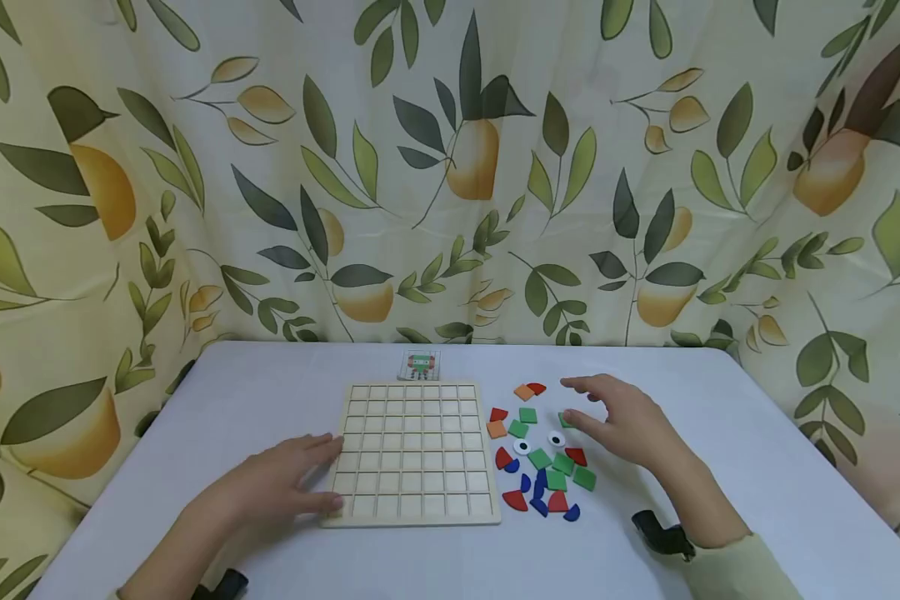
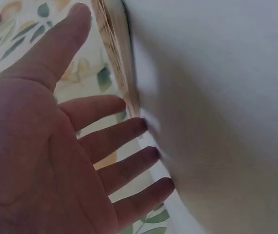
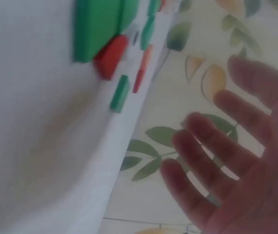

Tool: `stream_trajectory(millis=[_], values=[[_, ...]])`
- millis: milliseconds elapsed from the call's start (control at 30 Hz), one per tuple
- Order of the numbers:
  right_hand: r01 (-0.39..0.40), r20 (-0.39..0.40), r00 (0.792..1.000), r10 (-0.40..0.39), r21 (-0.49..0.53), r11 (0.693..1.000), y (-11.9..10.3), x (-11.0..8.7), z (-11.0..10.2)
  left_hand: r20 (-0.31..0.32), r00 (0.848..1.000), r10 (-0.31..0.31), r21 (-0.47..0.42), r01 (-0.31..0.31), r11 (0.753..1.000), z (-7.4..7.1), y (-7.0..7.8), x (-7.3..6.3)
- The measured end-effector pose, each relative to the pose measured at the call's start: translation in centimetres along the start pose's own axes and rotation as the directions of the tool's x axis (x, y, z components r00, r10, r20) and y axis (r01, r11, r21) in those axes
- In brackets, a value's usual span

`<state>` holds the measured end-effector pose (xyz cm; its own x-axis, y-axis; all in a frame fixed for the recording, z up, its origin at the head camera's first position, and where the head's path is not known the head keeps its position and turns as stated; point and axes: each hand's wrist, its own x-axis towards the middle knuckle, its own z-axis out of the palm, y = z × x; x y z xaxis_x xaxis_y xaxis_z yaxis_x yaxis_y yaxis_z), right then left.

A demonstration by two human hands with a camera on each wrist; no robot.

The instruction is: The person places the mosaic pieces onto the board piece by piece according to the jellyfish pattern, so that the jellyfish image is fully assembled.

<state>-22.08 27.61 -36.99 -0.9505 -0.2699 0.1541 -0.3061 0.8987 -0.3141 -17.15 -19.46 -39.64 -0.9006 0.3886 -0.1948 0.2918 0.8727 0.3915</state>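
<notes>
A square wooden grid board [image 1: 417,454] lies flat in the middle of the white table. My left hand [image 1: 281,482] rests at its left edge, fingers extended, thumb near the lower left corner; the left wrist view shows the palm and spread fingers [image 2: 114,136] beside the board's edge. My right hand [image 1: 621,421] hovers over the right side of the loose pieces, fingers loosely extended and holding nothing. Beneath its thumb a green square tile [image 1: 566,420] is partly hidden. In the right wrist view the fingers [image 3: 202,156] stand apart from the pieces.
Right of the board lie several green squares [image 1: 540,459], red wedges [image 1: 515,500], blue pieces [image 1: 539,506], orange squares [image 1: 497,429] and two eye discs [image 1: 557,439]. Behind the board is a small picture card [image 1: 420,365]. A leaf-patterned curtain [image 1: 450,167] hangs at the table's back.
</notes>
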Motion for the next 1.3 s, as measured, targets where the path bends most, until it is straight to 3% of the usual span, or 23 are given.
stream_trajectory(millis=[167, 367, 533, 733, 1033, 1300], values=[[-0.027, 0.095, 0.995, 0.018, 0.102, 0.994, 0.2, 1.7, 0.5, 0.012, 1.000, 0.018, 0.017, -0.019, 1.000, 1.4, -0.1, -0.6], [-0.067, 0.152, 0.988, 0.040, 0.177, 0.982, 0.2, 5.1, 1.0, -0.019, 0.999, 0.035, 0.055, -0.034, 0.998, 0.9, -0.1, -0.7], [-0.035, 0.212, 0.977, 0.006, 0.134, 0.990, 0.7, 7.8, 1.7, -0.022, 0.999, 0.023, 0.049, -0.022, 0.999, 0.5, -0.3, -0.6], [-0.043, 0.336, 0.942, 0.014, 0.078, 0.996, 1.5, 9.0, 2.7, -0.008, 1.000, 0.004, 0.028, -0.004, 1.000, 0.8, -0.4, -0.5], [-0.066, 0.325, 0.944, 0.052, 0.033, 0.997, 0.8, 9.1, 3.3, -0.020, 1.000, 0.001, 0.035, 0.000, 0.999, 1.0, -0.4, -0.5], [-0.123, 0.297, 0.948, 0.110, 0.025, 0.992, 0.7, 9.3, 3.8, -0.043, 0.999, 0.013, -0.028, -0.014, 1.000, 1.0, -0.3, -0.8]])
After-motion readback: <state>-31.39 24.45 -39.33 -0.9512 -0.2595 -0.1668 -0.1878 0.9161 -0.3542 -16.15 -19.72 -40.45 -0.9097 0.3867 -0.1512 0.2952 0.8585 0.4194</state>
